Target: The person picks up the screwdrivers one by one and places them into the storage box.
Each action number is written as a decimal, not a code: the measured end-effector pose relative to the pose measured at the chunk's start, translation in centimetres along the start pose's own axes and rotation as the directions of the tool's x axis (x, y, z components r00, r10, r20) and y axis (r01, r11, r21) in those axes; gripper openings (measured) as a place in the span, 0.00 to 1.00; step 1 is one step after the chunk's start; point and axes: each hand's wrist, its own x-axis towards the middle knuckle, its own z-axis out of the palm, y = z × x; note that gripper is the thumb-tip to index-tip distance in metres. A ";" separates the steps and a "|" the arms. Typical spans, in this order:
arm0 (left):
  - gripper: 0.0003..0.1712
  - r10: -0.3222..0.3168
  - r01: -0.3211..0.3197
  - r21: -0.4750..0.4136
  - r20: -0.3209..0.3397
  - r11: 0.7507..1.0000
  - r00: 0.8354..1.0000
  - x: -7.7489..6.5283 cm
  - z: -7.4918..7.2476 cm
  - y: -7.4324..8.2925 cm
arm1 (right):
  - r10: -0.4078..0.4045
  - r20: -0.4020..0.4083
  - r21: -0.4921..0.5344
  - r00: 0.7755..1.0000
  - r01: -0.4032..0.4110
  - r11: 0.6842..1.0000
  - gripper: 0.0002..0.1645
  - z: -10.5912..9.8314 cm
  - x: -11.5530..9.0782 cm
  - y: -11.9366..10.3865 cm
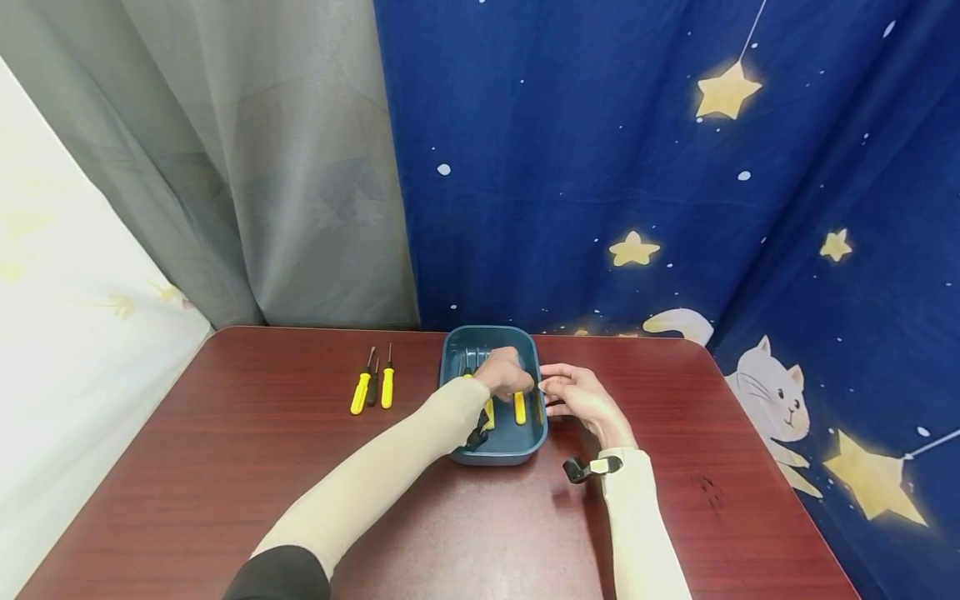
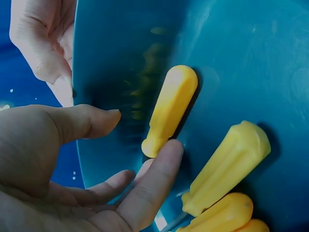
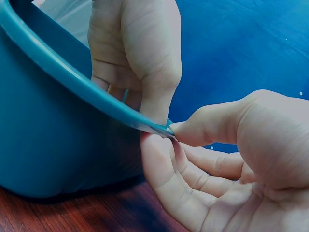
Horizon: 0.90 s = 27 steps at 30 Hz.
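Note:
A blue plastic bin (image 1: pixel 498 458) stands at the table's back edge with several yellow-handled screwdrivers inside. My left hand (image 1: pixel 504 372) reaches down into it. In the left wrist view, one fingertip touches the lower end of a yellow screwdriver handle (image 2: pixel 174 104), while the thumb stays apart from it. That screwdriver's shaft is hidden behind the fingers. Beside it lie more yellow handles (image 2: pixel 227 166), partly overlapping. My right hand (image 1: pixel 585 400) pinches the bin's right rim between thumb and finger, as the right wrist view shows; its other fingers stay outside the wall.
Left of the bin, two yellow-handled screwdrivers (image 1: pixel 387 386) and a dark-handled one (image 1: pixel 372 390) lie on the reddish-brown table (image 1: pixel 225 467). Behind the table hang a grey curtain (image 1: pixel 315 167) and a blue curtain with stars (image 1: pixel 540 167).

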 end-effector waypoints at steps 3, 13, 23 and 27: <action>0.09 0.026 -0.026 0.056 -0.009 0.998 1.000 -0.2 -0.2 0.0 | 0.002 -0.009 -0.002 1.000 -0.002 1.000 0.25 0.0 0.0 0.0; 0.33 0.130 -0.126 0.181 -0.009 0.975 0.992 -0.8 -0.8 0.0 | -0.013 0.001 -0.004 1.000 0.013 1.000 0.24 0.0 0.1 0.1; 0.36 0.260 -0.248 0.377 0.021 0.892 0.965 -1.7 -1.8 -0.9 | -0.025 0.021 0.002 0.999 0.025 1.000 0.25 -0.2 0.0 0.3; 0.38 0.300 -0.272 0.461 0.014 0.845 0.954 -2.1 -2.3 -1.4 | -0.017 0.015 0.011 1.000 0.017 1.000 0.26 -0.1 0.1 0.3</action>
